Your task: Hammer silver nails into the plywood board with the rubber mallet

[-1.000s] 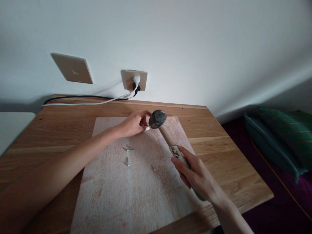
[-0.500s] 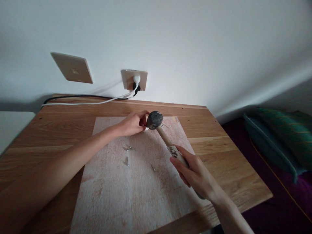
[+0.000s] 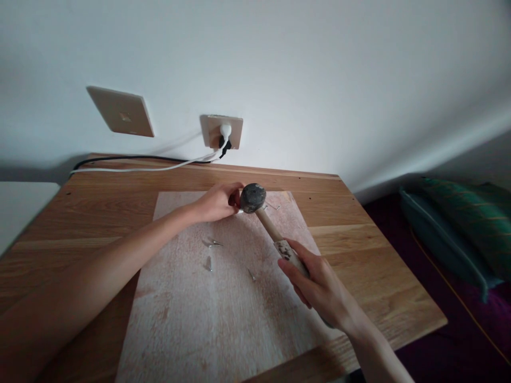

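Right hand (image 3: pixel 319 290): clamped on hammer (image 3: pixel 265 221) handle, 5 o'clock.
Left hand (image 3: pixel 217 202): pinched shut at board's (image 3: pixel 191 319) 12 o'clock, contents hidden.
Change: hammer head lower, just beside left hand.

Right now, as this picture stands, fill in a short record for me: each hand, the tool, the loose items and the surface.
Right hand: grip closed round the handle of the hammer.
Left hand: fingertips pinched together right beside the hammer's dark head; what they pinch is too small to tell.
Loose items: a few nails lying flat between the two arms.
Surface: pale plywood board lying on a wooden table.
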`<action>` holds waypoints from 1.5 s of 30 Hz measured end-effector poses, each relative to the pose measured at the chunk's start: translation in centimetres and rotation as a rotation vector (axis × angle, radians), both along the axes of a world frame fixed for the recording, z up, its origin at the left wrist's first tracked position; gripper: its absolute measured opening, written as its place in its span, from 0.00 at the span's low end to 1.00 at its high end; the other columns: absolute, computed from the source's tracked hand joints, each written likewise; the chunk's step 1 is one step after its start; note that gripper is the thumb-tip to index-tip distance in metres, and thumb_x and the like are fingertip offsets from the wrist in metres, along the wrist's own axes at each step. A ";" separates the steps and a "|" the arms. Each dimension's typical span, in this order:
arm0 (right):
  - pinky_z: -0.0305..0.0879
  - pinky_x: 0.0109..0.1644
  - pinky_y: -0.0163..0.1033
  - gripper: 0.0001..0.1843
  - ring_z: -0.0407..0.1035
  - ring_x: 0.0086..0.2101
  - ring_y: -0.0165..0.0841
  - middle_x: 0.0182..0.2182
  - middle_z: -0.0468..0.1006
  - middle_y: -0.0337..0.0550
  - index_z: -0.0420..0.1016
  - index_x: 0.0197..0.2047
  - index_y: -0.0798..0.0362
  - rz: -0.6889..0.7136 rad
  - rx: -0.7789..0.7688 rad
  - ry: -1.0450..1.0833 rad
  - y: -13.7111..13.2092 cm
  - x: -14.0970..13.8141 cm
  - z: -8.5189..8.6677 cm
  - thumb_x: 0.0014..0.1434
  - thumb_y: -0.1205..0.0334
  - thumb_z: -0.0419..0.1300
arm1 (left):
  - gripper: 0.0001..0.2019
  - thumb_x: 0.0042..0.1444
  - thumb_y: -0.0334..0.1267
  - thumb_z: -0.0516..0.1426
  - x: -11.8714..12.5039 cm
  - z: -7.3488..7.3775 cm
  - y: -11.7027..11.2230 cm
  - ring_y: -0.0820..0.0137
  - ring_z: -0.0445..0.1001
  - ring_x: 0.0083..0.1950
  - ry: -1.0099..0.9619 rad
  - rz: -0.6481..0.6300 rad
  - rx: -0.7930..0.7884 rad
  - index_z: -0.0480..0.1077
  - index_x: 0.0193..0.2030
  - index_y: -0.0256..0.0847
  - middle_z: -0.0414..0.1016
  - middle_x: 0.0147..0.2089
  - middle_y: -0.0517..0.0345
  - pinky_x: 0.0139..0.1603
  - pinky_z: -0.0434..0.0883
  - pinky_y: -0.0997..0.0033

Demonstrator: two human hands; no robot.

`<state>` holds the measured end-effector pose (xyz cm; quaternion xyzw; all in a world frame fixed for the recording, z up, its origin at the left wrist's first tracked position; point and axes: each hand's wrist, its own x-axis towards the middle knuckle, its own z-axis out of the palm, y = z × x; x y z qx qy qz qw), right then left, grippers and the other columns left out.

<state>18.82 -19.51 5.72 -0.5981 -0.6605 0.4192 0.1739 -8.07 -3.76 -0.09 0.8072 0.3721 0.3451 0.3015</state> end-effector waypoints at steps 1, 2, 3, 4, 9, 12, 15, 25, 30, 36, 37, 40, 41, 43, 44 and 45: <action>0.53 0.18 0.30 0.27 0.58 0.16 0.27 0.16 0.63 0.27 0.74 0.65 0.54 0.004 -0.001 0.000 -0.1 0.0 0.0 0.75 0.43 0.56 | 0.15 0.48 0.27 0.60 0.0 -0.1 0.1 0.70 0.74 0.35 0.000 0.000 -0.007 0.76 0.44 0.40 0.80 0.36 0.60 0.37 0.68 0.70; 0.52 0.18 0.31 0.27 0.57 0.16 0.26 0.16 0.63 0.27 0.74 0.65 0.55 0.004 -0.001 0.001 -0.1 0.0 -0.1 0.75 0.44 0.56 | 0.16 0.48 0.27 0.60 0.0 -0.1 0.1 0.70 0.75 0.36 -0.003 -0.001 -0.013 0.76 0.44 0.41 0.80 0.37 0.59 0.38 0.68 0.70; 0.52 0.18 0.31 0.27 0.57 0.16 0.26 0.16 0.63 0.27 0.74 0.64 0.55 0.003 -0.002 0.003 -0.2 0.0 -0.1 0.75 0.44 0.56 | 0.16 0.47 0.27 0.60 0.0 -0.2 0.2 0.69 0.75 0.36 -0.007 -0.005 -0.018 0.76 0.44 0.41 0.80 0.37 0.59 0.38 0.69 0.70; 0.51 0.18 0.31 0.27 0.57 0.16 0.26 0.16 0.63 0.27 0.73 0.64 0.55 0.002 -0.005 0.006 -0.2 0.0 -0.1 0.75 0.44 0.56 | 0.16 0.47 0.27 0.60 0.0 -0.3 0.2 0.69 0.76 0.37 -0.011 -0.010 -0.020 0.76 0.45 0.41 0.81 0.37 0.59 0.39 0.69 0.70; 0.53 0.19 0.30 0.26 0.58 0.16 0.26 0.16 0.61 0.25 0.72 0.65 0.55 0.013 -0.016 0.013 -0.3 0.0 -0.1 0.75 0.45 0.55 | 0.14 0.47 0.27 0.59 -0.1 -0.3 0.2 0.70 0.75 0.36 -0.015 -0.012 -0.022 0.76 0.42 0.40 0.79 0.35 0.60 0.38 0.69 0.70; 0.53 0.19 0.30 0.25 0.57 0.17 0.26 0.16 0.63 0.26 0.72 0.63 0.55 0.002 -0.011 0.005 -0.2 0.0 0.1 0.75 0.45 0.56 | 0.17 0.47 0.26 0.59 0.0 -0.1 0.1 0.70 0.75 0.34 -0.011 -0.021 -0.058 0.75 0.46 0.40 0.79 0.34 0.61 0.36 0.68 0.71; 0.52 0.19 0.30 0.23 0.57 0.17 0.26 0.17 0.65 0.27 0.74 0.59 0.55 0.003 -0.013 -0.015 0.0 0.1 0.2 0.75 0.45 0.56 | 0.19 0.48 0.25 0.58 0.0 0.1 -0.1 0.70 0.75 0.33 -0.006 -0.019 -0.065 0.75 0.48 0.41 0.79 0.33 0.63 0.36 0.69 0.71; 0.52 0.19 0.30 0.26 0.58 0.16 0.26 0.17 0.64 0.27 0.73 0.64 0.55 0.000 -0.038 0.006 -0.2 0.0 0.4 0.74 0.45 0.56 | 0.21 0.50 0.27 0.59 -0.1 -0.1 0.0 0.70 0.76 0.35 -0.020 -0.041 -0.048 0.74 0.53 0.41 0.80 0.34 0.62 0.39 0.70 0.71; 0.51 0.18 0.31 0.29 0.57 0.16 0.26 0.16 0.62 0.26 0.72 0.67 0.56 -0.003 -0.042 0.014 -0.6 -0.1 -0.3 0.74 0.43 0.56 | 0.24 0.53 0.30 0.61 -0.1 -0.3 0.2 0.69 0.77 0.40 -0.052 -0.065 -0.027 0.73 0.58 0.42 0.81 0.41 0.58 0.42 0.72 0.71; 0.52 0.19 0.31 0.33 0.56 0.17 0.27 0.17 0.62 0.27 0.70 0.68 0.55 -0.074 -0.070 0.027 -1.9 0.5 -0.6 0.73 0.38 0.55 | 0.31 0.55 0.30 0.60 -0.4 -0.6 0.2 0.71 0.77 0.37 -0.042 -0.105 -0.093 0.67 0.67 0.43 0.81 0.39 0.59 0.40 0.72 0.71; 0.52 0.20 0.31 0.34 0.56 0.17 0.27 0.16 0.62 0.26 0.70 0.68 0.55 -0.080 -0.091 0.028 -2.3 0.6 -0.5 0.73 0.37 0.55 | 0.32 0.54 0.31 0.60 -0.5 -0.6 0.3 0.71 0.77 0.38 -0.043 -0.113 -0.114 0.67 0.68 0.43 0.81 0.40 0.58 0.41 0.72 0.71; 0.52 0.19 0.31 0.35 0.57 0.16 0.28 0.17 0.61 0.27 0.71 0.66 0.55 -0.096 -0.160 0.025 -3.4 1.3 -0.2 0.72 0.35 0.54 | 0.33 0.53 0.32 0.61 -1.1 -0.3 0.6 0.69 0.79 0.41 -0.049 -0.156 -0.181 0.67 0.68 0.43 0.83 0.44 0.55 0.44 0.74 0.69; 0.52 0.19 0.31 0.35 0.57 0.17 0.28 0.17 0.61 0.27 0.71 0.66 0.55 -0.100 -0.172 0.026 -3.8 1.6 -0.2 0.72 0.34 0.54 | 0.33 0.52 0.32 0.62 -1.4 0.0 0.7 0.68 0.80 0.42 -0.045 -0.170 -0.194 0.68 0.68 0.42 0.83 0.45 0.53 0.44 0.74 0.69; 0.52 0.18 0.31 0.36 0.58 0.17 0.28 0.18 0.62 0.28 0.72 0.65 0.54 -0.114 -0.171 0.022 -4.3 2.1 -0.6 0.71 0.34 0.54 | 0.29 0.53 0.34 0.63 -2.2 1.1 1.1 0.68 0.80 0.42 -0.004 -0.181 -0.190 0.72 0.64 0.41 0.84 0.46 0.52 0.43 0.73 0.70; 0.52 0.18 0.31 0.36 0.58 0.17 0.28 0.18 0.62 0.28 0.73 0.65 0.54 -0.122 -0.167 0.019 -4.5 2.3 -0.9 0.70 0.33 0.54 | 0.25 0.54 0.36 0.63 -2.6 1.8 1.2 0.69 0.80 0.41 0.038 -0.182 -0.180 0.75 0.60 0.41 0.84 0.45 0.52 0.41 0.73 0.71; 0.52 0.18 0.31 0.36 0.59 0.16 0.29 0.18 0.62 0.28 0.73 0.65 0.54 -0.134 -0.162 0.017 -4.6 2.6 -1.2 0.70 0.33 0.55 | 0.20 0.55 0.37 0.63 -3.0 2.6 1.2 0.69 0.79 0.39 0.092 -0.185 -0.171 0.77 0.55 0.41 0.84 0.42 0.53 0.40 0.72 0.71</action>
